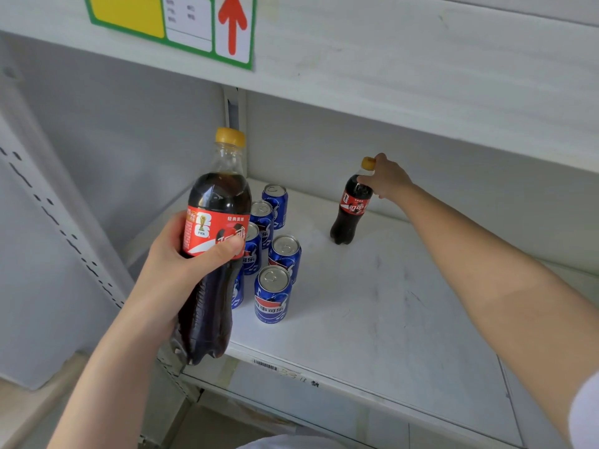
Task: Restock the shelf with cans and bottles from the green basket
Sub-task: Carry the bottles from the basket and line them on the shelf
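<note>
My left hand (181, 257) grips a cola bottle (214, 228) with a red label and yellow cap, held upright in the air in front of the shelf's left end. My right hand (387, 178) reaches deep into the shelf and holds the neck of a second cola bottle (351, 209), which stands upright on the white shelf board (389, 303) near the back wall. Several blue cans (274, 293) stand in two rows on the shelf's left part, some half hidden behind the near bottle. The green basket is out of view.
A white shelf (421, 76) hangs close above, carrying a green-framed sign with a red arrow (231, 24). A perforated upright post (58, 222) stands at the left. A barcode sticker (265, 364) sits on the shelf's front edge.
</note>
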